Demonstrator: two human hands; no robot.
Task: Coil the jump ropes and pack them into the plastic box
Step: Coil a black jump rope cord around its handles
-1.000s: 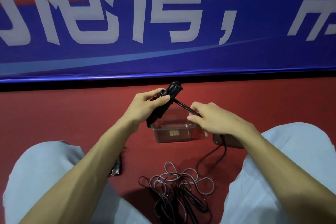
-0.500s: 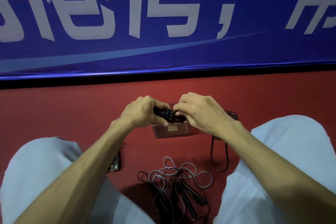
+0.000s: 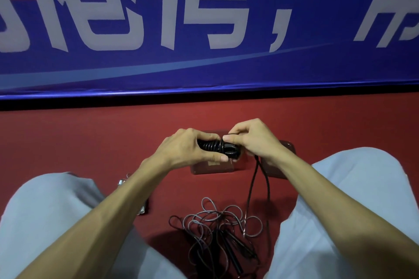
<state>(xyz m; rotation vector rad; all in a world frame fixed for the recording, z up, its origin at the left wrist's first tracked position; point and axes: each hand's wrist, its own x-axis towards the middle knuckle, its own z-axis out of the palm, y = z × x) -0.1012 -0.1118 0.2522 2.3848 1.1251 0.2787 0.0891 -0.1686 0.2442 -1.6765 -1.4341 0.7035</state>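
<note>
A tangle of ropes (image 3: 215,229) lies on the red floor (image 3: 68,142) between the knees. Farther out, the left hand (image 3: 186,149) clenches its fingers round a black coil (image 3: 215,146). The right hand (image 3: 254,140) pinches the strand at the coil's right end, its tail hanging to the floor. The box (image 3: 213,169) sits on the floor under the coil.

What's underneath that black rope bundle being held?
Below the coiled black rope sits a plastic box on the red floor; only its front wall shows. The left hand and right hand hide its opening, so its contents cannot be seen.
</note>
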